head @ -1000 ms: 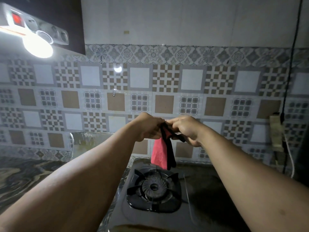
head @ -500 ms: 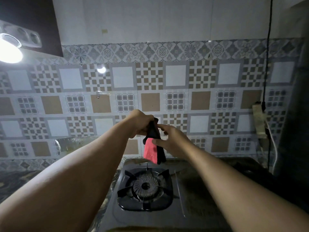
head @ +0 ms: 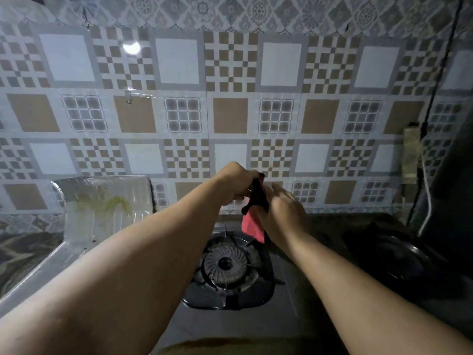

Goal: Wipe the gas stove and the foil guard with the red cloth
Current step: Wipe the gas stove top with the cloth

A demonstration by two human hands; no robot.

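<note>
The red cloth (head: 252,224), with a dark edge, hangs above the back of the gas stove (head: 230,321). My left hand (head: 236,184) grips its top end in a fist. Lower down, my right hand (head: 284,216) wraps around the cloth, fingers curled on it. The stove's left burner (head: 225,265) with its black pan support lies just below the cloth. The foil guard (head: 102,203) stands bent at the stove's left side, with yellowish stains on it.
A patterned tiled wall (head: 230,98) runs behind the stove. A dark round pan or lid (head: 394,260) sits at the right. A power strip (head: 412,155) and black cable (head: 440,80) hang on the right wall. Marbled counter (head: 23,249) lies at the left.
The view has tilted down and closer to the stove. My right hand slid down the cloth from the top to lower on it. The left hand kept its grip.
</note>
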